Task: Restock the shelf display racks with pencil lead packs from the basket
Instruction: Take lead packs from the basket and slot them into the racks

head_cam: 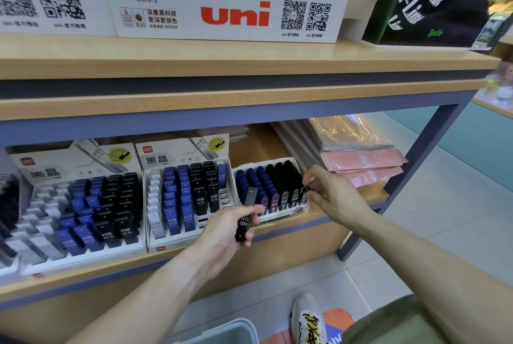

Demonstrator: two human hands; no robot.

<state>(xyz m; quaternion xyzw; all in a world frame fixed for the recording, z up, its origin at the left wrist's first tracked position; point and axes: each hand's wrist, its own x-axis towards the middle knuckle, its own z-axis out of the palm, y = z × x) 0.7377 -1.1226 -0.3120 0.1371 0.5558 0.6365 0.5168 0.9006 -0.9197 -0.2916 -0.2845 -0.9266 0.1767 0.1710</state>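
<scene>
Three white display racks stand on the lower shelf, filled with blue, black and white lead packs. My left hand grips a black HB 0.5 lead pack in front of the gap between the middle rack and the small right rack. My right hand pinches a small black pack at the right rack's right end, level with its front row. The left rack has several free slots. A corner of the grey basket shows at the bottom.
Pink and clear wrapped sheets lie on the shelf right of the racks. A grey shelf post stands at the right. White uni display boxes sit on the upper shelf. My shoe is on the tiled floor.
</scene>
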